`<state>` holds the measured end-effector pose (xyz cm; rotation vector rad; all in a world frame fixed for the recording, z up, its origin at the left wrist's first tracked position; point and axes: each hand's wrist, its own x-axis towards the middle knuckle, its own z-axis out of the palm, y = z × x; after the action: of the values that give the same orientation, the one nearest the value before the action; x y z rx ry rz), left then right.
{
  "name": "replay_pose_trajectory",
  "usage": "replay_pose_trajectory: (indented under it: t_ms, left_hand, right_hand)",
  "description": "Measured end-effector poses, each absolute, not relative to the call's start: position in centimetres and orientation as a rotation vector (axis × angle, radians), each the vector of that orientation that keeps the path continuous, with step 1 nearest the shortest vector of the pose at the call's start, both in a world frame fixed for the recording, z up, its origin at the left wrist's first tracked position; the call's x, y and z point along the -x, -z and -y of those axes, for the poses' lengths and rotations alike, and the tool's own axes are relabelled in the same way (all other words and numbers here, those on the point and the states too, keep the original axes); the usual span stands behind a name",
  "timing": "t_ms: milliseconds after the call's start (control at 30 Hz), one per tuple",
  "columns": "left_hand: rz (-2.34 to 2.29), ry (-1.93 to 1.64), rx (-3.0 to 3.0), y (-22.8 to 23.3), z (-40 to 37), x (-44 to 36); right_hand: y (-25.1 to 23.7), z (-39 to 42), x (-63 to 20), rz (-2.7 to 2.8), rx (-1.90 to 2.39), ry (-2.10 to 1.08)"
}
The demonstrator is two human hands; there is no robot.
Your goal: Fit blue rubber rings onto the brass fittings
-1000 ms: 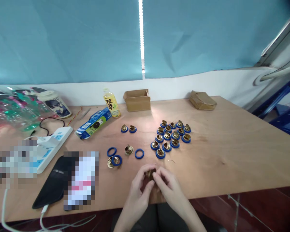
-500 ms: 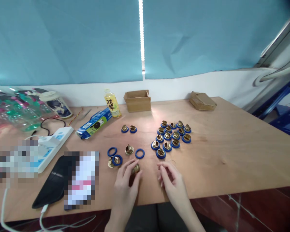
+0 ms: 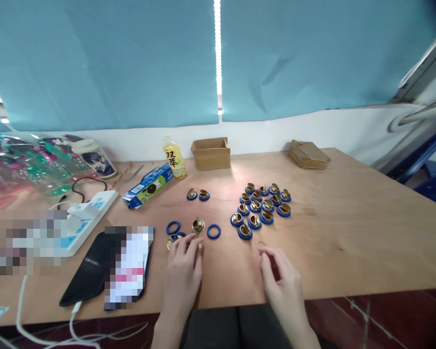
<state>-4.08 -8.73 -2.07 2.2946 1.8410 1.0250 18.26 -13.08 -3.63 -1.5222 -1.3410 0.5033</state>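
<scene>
My left hand (image 3: 184, 264) is curled, palm down, over a small brass fitting (image 3: 200, 245), mostly hidden by the fingers. Just ahead stands another brass fitting (image 3: 198, 225) without a ring, and a loose blue ring (image 3: 214, 231) lies right of it. A second blue ring (image 3: 173, 227) is beyond the left fingers; a further ring and fitting there are partly covered. My right hand (image 3: 281, 274) has thumb and fingers drawn together beside a thin curved wire (image 3: 262, 243) on the table; whether it is pinched cannot be told.
Several brass fittings with blue rings (image 3: 255, 206) are grouped right of centre, with two more (image 3: 204, 195) farther left. Behind are an open cardboard box (image 3: 211, 156), a yellow bottle (image 3: 175, 157) and a blue carton (image 3: 147, 186). Phones (image 3: 92, 266) and a power strip (image 3: 103, 201) are left.
My right hand has moved right, closer to the thin wire. My left hand has shifted slightly left and now covers more of the brass pieces. The whole view has shifted slightly.
</scene>
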Motion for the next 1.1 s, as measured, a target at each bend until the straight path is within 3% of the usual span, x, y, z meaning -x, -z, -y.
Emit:
replay_pose_trajectory:
  t_ms: [267,467,667,833,967,1100]
  left_hand:
    - [-1.533,-0.874,-2.444,-0.3,7.8,-3.4]
    - [-1.656,-0.699,-2.434,0.3,5.1,-6.3]
    - [-1.619,-0.764,-2.307,-0.3,5.6,-5.6]
    - [-1.461,-1.076,-1.879,0.1,7.6,-4.5]
    - [-1.197,-1.283,-1.255,1.4,9.5,-4.0]
    - [-1.109,-1.436,-1.083,2.2,10.8,-3.3]
  right_hand:
    - [4.7,12.2,-20.2,1.505,1.686,-0.132]
    - [4.9,12.3,-19.3,1.491,1.698,-0.088]
    - [4.4,12.7,-19.4,1.480,1.657,-0.068]
    - [4.3,13.4,-19.4,1.415,1.564,-0.293]
    - [3.9,14.0,-18.3,1.304,1.482,-0.631]
    - [3.3,13.6,-16.1,1.239,1.300,-0.984]
